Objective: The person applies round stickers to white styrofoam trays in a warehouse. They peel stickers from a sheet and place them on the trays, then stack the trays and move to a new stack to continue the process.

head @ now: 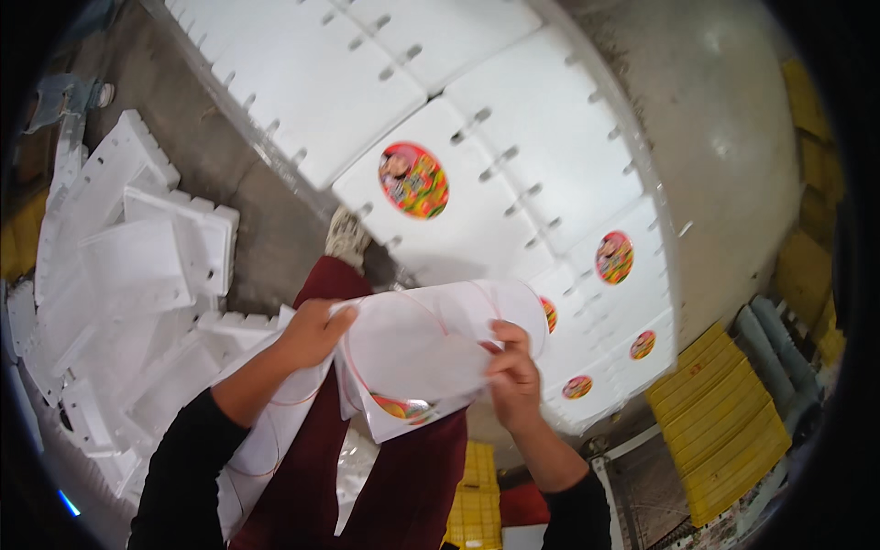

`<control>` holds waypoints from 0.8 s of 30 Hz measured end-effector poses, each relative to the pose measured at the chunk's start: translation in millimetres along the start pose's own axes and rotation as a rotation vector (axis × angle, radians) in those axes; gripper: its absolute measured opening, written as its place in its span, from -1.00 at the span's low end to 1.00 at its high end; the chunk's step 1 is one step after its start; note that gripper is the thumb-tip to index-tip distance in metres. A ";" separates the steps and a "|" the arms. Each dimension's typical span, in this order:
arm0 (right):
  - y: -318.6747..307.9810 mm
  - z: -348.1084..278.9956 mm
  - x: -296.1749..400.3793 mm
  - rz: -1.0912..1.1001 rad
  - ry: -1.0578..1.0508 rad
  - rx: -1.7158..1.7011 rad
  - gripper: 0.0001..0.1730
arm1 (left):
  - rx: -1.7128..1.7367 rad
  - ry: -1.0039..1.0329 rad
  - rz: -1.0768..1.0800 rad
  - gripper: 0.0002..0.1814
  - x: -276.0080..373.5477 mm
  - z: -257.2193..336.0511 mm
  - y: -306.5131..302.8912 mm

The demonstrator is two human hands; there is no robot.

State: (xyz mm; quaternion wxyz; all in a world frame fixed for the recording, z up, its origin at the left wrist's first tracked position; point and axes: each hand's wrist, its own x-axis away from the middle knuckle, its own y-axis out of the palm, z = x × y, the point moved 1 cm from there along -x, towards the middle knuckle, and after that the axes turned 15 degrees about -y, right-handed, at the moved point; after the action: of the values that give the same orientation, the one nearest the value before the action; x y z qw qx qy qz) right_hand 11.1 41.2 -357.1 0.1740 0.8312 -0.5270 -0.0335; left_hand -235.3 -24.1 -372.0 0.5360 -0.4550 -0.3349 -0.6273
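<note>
A long strip of white backing paper (419, 337) with thin reddish oval outlines curves in front of my maroon trousers. My left hand (313, 333) grips its left part, thumb on top. From there the strip hangs down past my left forearm. At the strip's right edge, the bent fingers of my right hand (512, 371) close on it, slightly blurred, with a small red bit between them. A colourful printed label (402, 407) shows on the lower fold. Just beyond stand white foam boxes (481, 227); one lid bears an oval colourful label (414, 180).
More oval labels (614, 257) sit on lids to the right. Clear plastic wrap (660, 199) edges the box group. White foam pieces (151, 268) are heaped at left on the concrete floor (265, 234). Yellow crates (718, 419) stand at right. A person's leg (65, 96) shows far left.
</note>
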 end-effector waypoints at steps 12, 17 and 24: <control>-131.6 79.6 -256.1 -0.508 -0.408 1.411 -0.93 | -0.520 0.391 -0.930 -0.69 -2.6 -8.5 85.2; -105.8 162.7 -361.4 -0.388 -0.391 1.685 -0.96 | -0.512 0.103 -0.893 -0.64 -13.0 -16.1 68.5; -114.2 223.9 -373.0 -0.139 -0.541 1.569 -0.84 | -0.436 0.056 -0.828 -0.68 -1.5 24.4 39.8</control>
State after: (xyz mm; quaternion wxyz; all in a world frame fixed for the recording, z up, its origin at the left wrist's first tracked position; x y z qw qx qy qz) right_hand -108.7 359.3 -651.6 -0.5908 0.7051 -0.3685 0.1341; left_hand -191.2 -9.4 -367.3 0.1414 -0.3682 -0.3342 -0.8560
